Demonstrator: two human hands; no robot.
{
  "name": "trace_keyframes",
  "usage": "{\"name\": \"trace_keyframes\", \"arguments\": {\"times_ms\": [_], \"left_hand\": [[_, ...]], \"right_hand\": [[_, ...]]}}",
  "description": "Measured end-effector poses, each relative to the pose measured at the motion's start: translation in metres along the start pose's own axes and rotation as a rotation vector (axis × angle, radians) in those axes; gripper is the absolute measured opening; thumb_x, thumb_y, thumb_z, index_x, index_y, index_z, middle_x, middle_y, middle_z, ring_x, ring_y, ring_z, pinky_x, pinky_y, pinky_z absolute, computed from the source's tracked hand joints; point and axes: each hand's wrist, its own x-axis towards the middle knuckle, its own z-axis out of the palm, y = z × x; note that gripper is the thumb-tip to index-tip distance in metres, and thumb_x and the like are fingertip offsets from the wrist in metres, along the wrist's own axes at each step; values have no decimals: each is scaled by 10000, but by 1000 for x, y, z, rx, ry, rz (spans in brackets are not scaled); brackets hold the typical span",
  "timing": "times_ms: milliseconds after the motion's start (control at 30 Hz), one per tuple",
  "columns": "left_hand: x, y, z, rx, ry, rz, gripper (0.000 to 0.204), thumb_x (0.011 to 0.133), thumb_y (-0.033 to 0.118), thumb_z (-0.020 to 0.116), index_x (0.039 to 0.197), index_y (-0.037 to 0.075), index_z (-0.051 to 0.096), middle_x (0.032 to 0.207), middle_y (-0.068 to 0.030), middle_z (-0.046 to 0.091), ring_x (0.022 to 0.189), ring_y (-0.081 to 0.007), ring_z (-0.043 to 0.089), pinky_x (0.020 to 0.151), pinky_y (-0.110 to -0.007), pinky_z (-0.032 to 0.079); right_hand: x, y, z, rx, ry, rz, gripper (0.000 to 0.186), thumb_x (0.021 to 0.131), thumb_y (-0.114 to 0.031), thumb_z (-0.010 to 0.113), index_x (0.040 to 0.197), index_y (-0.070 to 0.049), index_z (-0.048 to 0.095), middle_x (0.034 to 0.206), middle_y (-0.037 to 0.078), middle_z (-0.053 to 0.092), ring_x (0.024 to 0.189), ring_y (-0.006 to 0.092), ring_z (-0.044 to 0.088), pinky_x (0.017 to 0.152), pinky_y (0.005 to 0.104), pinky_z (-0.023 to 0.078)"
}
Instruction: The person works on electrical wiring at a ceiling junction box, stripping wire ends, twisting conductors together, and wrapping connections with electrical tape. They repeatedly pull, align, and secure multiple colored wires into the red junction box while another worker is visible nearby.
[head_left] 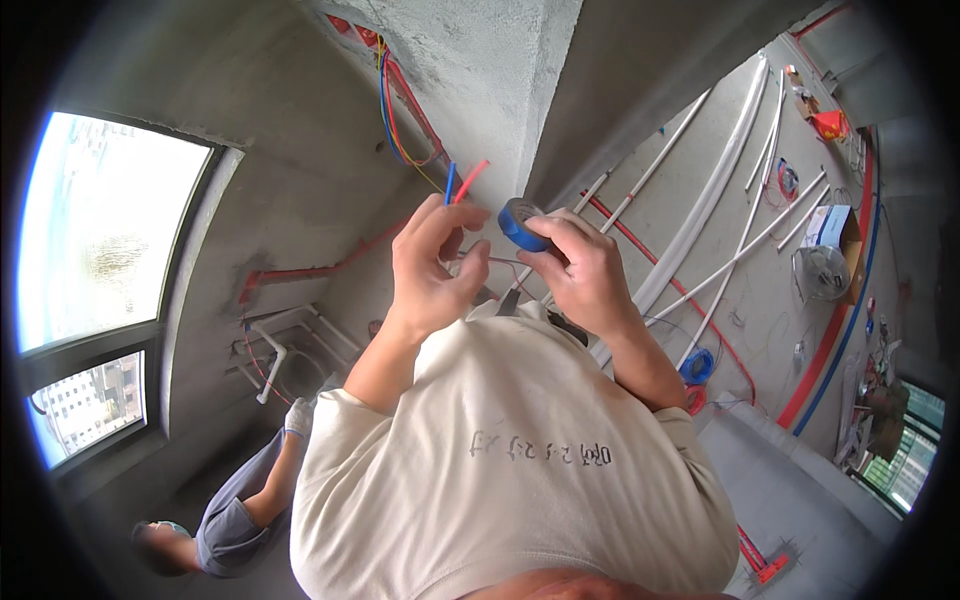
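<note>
My right hand [567, 262] grips a roll of blue tape [520, 228] between thumb and fingers, just right of the wall's corner. My left hand [432, 262] is level with it on the left, fingers bent and thumb apart from them. Just above those fingers stick up short blue [451, 178] and red [474, 174] pieces of tube or thick wire, their lower ends hidden. A thin wire [503, 261] runs between my hands; where it ends is unclear.
Red and white conduits [742, 120] cross the grey surface at right, with wire coils [699, 364] and a cardboard box [845, 235]. Coloured wires [392, 110] hang at the wall above. Another person [240, 505] with a white glove is at lower left, beside a window [100, 230].
</note>
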Motion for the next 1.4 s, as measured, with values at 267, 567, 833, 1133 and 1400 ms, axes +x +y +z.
{"name": "trace_keyframes", "arguments": {"times_ms": [267,567,833,1133,1400], "left_hand": [[-8,5,15,269,130,183,190,736,-105,750,874,21,714,728,-8,555,538,-77,441,473,-264,351],[-10,1,18,237,165,123,192,701,-120,708,827,25,691,697,2,537,550,-65,443,484,-252,342],[-3,0,22,148,244,102,181,706,-96,720,821,40,689,687,-6,532,526,-80,475,460,-258,351],[-8,6,21,231,211,177,167,741,-78,771,876,12,734,725,4,592,546,-56,437,487,-250,336],[-2,6,20,281,156,124,163,692,-98,704,790,29,676,683,-3,542,532,-82,441,482,-266,339]], "right_hand": [[0,-9,6,-253,-36,-146,272,816,9,751,1076,-17,672,943,120,686,816,355,697,667,440,555],[-2,-6,9,-333,-10,-234,292,771,9,786,1040,-28,681,880,103,675,745,342,688,623,431,544],[1,-5,13,-246,78,-263,311,753,27,799,1036,-34,686,914,107,701,756,340,696,634,417,550],[5,-8,5,-339,89,-268,285,765,12,803,1023,-34,691,890,95,688,734,326,684,633,415,545],[6,-2,3,-443,-2,-370,268,770,26,695,1031,-34,693,873,79,644,725,294,662,641,415,537]]}}
